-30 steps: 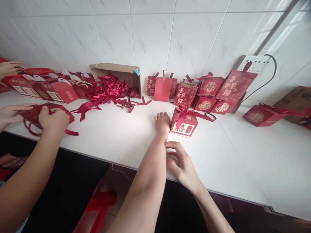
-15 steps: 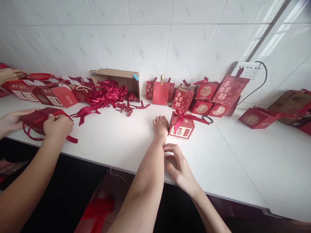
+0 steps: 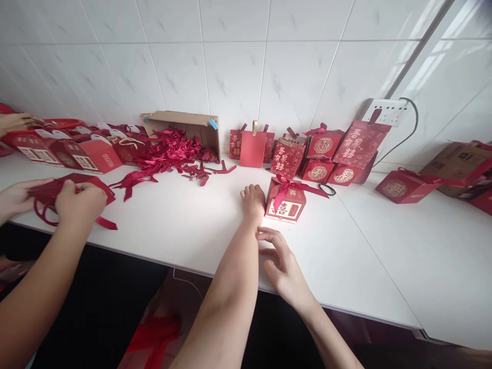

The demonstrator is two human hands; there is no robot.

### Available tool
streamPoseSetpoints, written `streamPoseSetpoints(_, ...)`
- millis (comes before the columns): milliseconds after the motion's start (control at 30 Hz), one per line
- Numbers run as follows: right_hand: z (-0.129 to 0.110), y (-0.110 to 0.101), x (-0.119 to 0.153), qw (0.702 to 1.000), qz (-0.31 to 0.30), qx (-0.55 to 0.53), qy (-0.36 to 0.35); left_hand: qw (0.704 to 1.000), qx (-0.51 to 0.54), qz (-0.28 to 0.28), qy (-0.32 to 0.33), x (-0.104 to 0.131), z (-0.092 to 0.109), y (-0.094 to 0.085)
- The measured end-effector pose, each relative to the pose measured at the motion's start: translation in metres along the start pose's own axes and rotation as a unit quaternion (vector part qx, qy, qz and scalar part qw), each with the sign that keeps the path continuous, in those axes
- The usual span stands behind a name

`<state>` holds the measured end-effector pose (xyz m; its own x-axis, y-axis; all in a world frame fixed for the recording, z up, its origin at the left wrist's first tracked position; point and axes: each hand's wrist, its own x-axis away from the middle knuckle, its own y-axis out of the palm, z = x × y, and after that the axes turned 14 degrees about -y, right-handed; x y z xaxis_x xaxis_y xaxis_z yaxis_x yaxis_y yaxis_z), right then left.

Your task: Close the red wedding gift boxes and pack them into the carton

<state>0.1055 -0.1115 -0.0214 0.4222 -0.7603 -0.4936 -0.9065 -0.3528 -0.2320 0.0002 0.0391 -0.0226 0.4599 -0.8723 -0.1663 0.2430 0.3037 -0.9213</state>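
Note:
My left hand point(image 3: 253, 201) rests on the white table point(image 3: 184, 215), its fingers curled loosely and apart, close beside the left side of a red gift box point(image 3: 286, 202) tied with a red ribbon bow. Nothing shows in its grasp. Nearer the front edge, my right hand point(image 3: 279, 259) is open with bent, spread fingers; its fingertips are at my left wrist and it holds nothing. Behind the ribboned box stand a patterned red box point(image 3: 288, 158) and a plain red card point(image 3: 252, 148) with a gold loop.
A cardboard box point(image 3: 184, 120) spills red ribbons point(image 3: 169, 151). Red boxes point(image 3: 103, 154) line the back left. At the left a co-worker's hands point(image 3: 79, 202) hold a red box with a cord. A power strip point(image 3: 388, 110), stacked red boxes and a black ring point(image 3: 328, 190) lie rightward.
The co-worker's hands and their box have shifted slightly left. My own hands and the ribboned box are almost unchanged.

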Motion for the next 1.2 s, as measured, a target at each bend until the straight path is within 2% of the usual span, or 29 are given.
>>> streamPoseSetpoints(100, 0.0009, 0.0003, -0.001, 1.0, -0.001, -0.01, 0.018, 1.0, 0.001, 0.002, 0.002, 0.0004, -0.0004, 0.0004)
streamPoseSetpoints(300, 0.0031, -0.0016, -0.0003, 1.0, -0.003, -0.026, -0.006, 1.0, 0.002, -0.001, 0.002, -0.0005, 0.0004, 0.0006)
streamPoseSetpoints(1200, 0.0017, -0.0022, 0.0013, 0.999, -0.002, -0.039, 0.005, 1.0, 0.007, -0.001, 0.003, -0.0003, 0.001, -0.0016)
